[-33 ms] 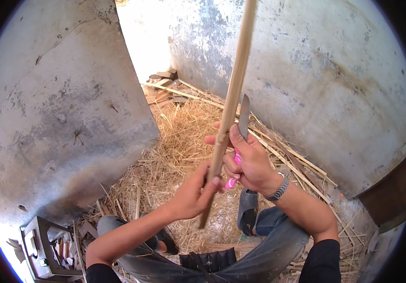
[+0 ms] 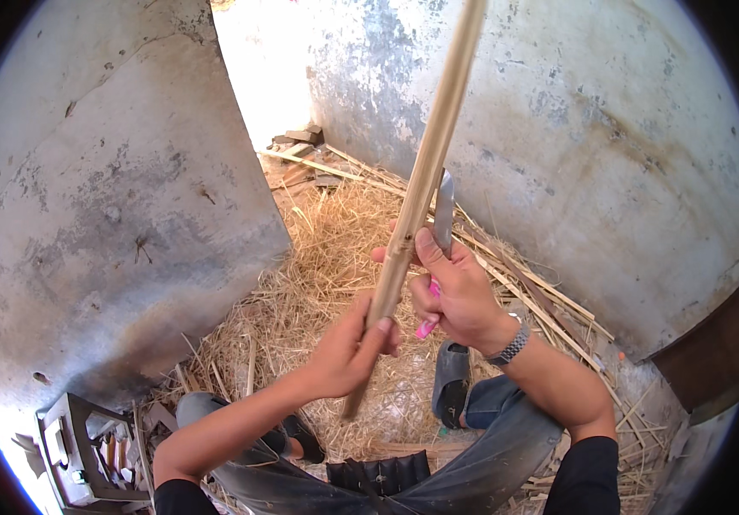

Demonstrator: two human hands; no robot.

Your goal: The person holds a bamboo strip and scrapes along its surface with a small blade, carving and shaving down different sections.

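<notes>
A long pale bamboo pole (image 2: 438, 129) slants through the middle of the view, its upper end beyond the top edge. My left hand (image 2: 348, 348) is wrapped round it near its lower end, the thumb lying across the front. In my right hand (image 2: 465, 296) is a knife (image 2: 444, 209) with a pink and white handle, blade pointing up along the pole's right side. My right thumb and outstretched fingers also touch the pole, below a darker joint ring. Part of the blade's edge and handle is hidden by the fingers.
Straw-like shavings (image 2: 335, 232) cover the floor between my sandalled feet. Long strips (image 2: 549, 296) lie along the right wall (image 2: 592, 154). A dark frame-like stand (image 2: 86, 455) holding scraps is at lower left, by the left wall (image 2: 120, 129). Broken bricks (image 2: 301, 137) lie by the bright opening.
The pole has tilted, its top shifting right and its lower end left. My left hand has moved slightly left with it; the knife has shifted only a little.
</notes>
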